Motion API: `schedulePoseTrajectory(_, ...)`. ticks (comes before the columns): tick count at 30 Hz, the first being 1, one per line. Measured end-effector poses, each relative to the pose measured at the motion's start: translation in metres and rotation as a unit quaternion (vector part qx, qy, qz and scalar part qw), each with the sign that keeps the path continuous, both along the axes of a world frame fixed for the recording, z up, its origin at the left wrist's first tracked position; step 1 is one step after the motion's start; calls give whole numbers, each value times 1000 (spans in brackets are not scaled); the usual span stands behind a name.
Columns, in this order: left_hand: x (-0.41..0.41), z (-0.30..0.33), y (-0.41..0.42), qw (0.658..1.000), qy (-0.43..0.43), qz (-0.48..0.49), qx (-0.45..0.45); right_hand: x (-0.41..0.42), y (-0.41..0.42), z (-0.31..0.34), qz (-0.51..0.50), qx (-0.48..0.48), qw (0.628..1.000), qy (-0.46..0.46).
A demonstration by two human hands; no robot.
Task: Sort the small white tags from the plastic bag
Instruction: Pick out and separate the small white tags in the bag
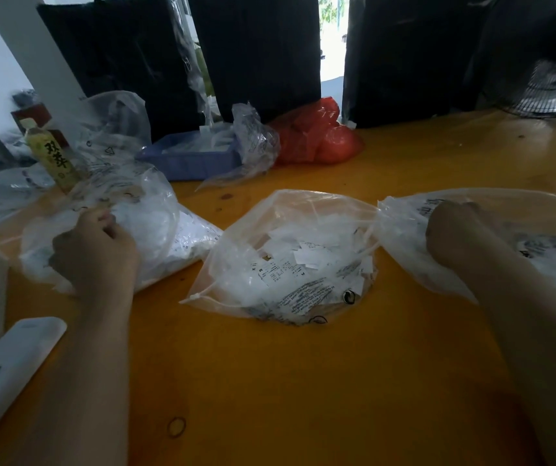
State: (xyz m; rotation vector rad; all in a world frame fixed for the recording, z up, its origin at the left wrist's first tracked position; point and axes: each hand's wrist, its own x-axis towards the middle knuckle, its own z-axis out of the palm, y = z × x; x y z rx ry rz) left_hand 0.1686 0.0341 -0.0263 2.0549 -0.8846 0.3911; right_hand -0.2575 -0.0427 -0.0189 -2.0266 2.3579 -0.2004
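Observation:
Three clear plastic bags lie on the orange table. The middle bag is open and holds several small white printed tags. My left hand rests on the left bag, fingers curled into its plastic; white tags show through it. My right hand reaches into the right bag, fingers curled and hidden by the plastic, so what they hold is not visible.
A blue tray with white pieces, a crumpled clear bag and a red bag sit at the back. A bottle stands back left, a white remote lies front left, a rubber band lies near the front.

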Motion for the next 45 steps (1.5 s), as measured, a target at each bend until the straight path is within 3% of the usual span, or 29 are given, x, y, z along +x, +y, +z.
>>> schedulePoseTrajectory(3,-19,7,2,997,-17,25,-69,2,4,2,19,-48,999,-11)
schedulePoseTrajectory(7,-63,6,2,974,-49,-103,-193,15,12,7,28,-145,989,-8)
schedulePoseTrajectory(11,-109,-8,1,939,-79,-285,-178,25,18,12,25,-185,981,-62)
schedulePoseTrajectory(13,-124,-14,2,922,-91,-345,-152,24,19,12,14,-159,987,-36)
schedulePoseTrajectory(18,-134,-22,2,913,-34,-391,-108,13,15,10,0,-103,995,-9)
schedulePoseTrajectory(21,-138,-25,3,908,10,-408,-91,13,9,11,30,-200,976,-84)
schedulePoseTrajectory(24,-142,-26,3,892,89,-437,-74,32,20,13,102,-305,906,-276)
schedulePoseTrajectory(27,-146,-29,4,864,158,-476,-57,53,32,8,170,-238,819,-493)
schedulePoseTrajectory(30,-148,-29,4,825,213,-522,-44,68,40,-2,207,-141,788,-563)
schedulePoseTrajectory(34,-153,-31,3,773,320,-549,0,84,43,-14,272,-114,789,-539)
schedulePoseTrajectory(39,-154,-37,3,775,355,-522,-23,94,44,-26,278,-103,818,-494)
schedulePoseTrajectory(45,-153,-33,4,758,420,-499,-24,96,43,-27,284,-60,816,-499)
